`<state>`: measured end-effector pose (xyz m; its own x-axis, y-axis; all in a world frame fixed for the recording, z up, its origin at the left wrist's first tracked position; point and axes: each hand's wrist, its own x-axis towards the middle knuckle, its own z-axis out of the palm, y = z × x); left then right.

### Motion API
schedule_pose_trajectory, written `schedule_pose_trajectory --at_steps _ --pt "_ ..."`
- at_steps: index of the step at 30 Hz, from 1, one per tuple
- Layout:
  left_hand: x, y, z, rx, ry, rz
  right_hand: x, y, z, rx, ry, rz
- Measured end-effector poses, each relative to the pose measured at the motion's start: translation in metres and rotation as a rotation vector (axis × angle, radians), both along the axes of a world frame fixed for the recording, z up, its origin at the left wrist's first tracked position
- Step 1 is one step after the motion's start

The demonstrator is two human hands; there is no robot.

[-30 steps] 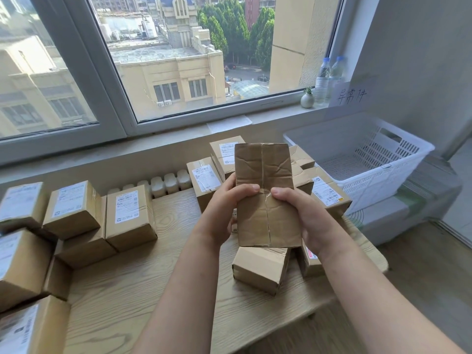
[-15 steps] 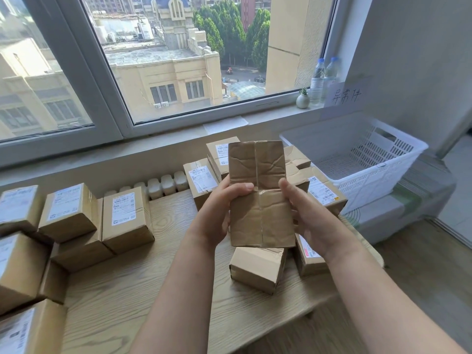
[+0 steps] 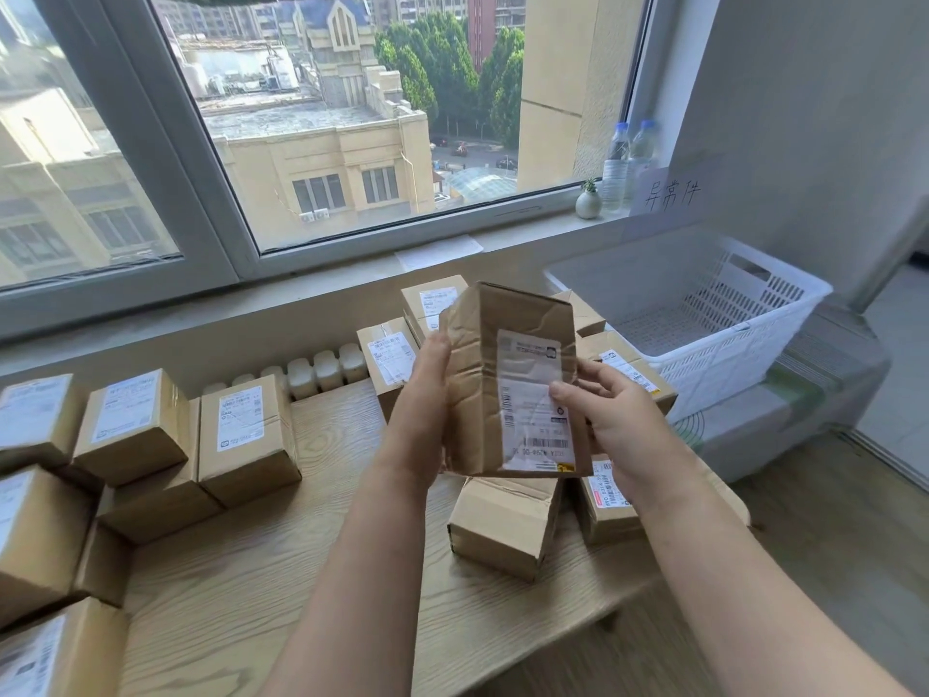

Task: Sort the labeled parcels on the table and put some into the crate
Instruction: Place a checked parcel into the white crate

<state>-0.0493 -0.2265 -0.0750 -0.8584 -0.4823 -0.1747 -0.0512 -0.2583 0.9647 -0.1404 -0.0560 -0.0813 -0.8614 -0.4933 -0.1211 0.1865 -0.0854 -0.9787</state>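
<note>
I hold a crumpled brown cardboard parcel [image 3: 475, 389] upright above the wooden table [image 3: 281, 570], its white shipping label facing me. My left hand [image 3: 420, 415] grips its left side with the fingers behind it. My right hand [image 3: 611, 417] holds the right side, thumb pressed on the label. A white plastic crate [image 3: 729, 314] stands to the right of the table with nothing visible inside it. Several labeled parcels [image 3: 246, 440] are stacked at the table's left, and more parcels [image 3: 502, 525] lie under and behind my hands.
A window sill behind the table carries a small vase [image 3: 588, 202], two water bottles [image 3: 617, 166] and a handwritten paper sign [image 3: 672, 192] above the crate. White radiator tops [image 3: 321, 369] show behind the table. Wooden floor lies to the right.
The parcel has been turned round in my hands: its plain taped side faced me before, now the labeled side does. My right thumb has moved onto the label.
</note>
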Motion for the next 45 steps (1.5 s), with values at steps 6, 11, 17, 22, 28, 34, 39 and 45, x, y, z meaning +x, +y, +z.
schedule_pose_trajectory --at_steps 6,11,17,22,28,34,39,45 --pt "0.001 0.003 0.001 -0.045 0.039 -0.043 0.002 -0.002 0.0 -0.026 0.042 0.0" --pt "0.004 0.009 0.0 0.076 0.084 -0.115 0.008 0.001 0.009 -0.023 -0.104 0.142" --pt "0.004 0.014 -0.001 0.055 0.079 -0.106 0.009 0.004 0.01 -0.045 -0.112 0.092" --pt "0.003 0.016 -0.003 0.061 0.086 -0.102 0.007 0.008 0.012 -0.058 -0.092 0.075" --pt "0.006 0.014 -0.002 0.14 0.073 -0.102 0.011 0.01 0.011 -0.039 -0.045 0.112" --pt "0.014 0.005 0.003 0.335 0.134 -0.148 0.012 0.01 0.004 -0.09 -0.19 0.1" --pt "0.007 0.006 0.003 0.118 0.018 -0.122 0.011 0.01 0.016 -0.139 -0.164 0.06" --pt "-0.006 0.013 0.007 0.021 0.034 -0.058 0.009 0.003 0.013 -0.028 -0.022 0.011"
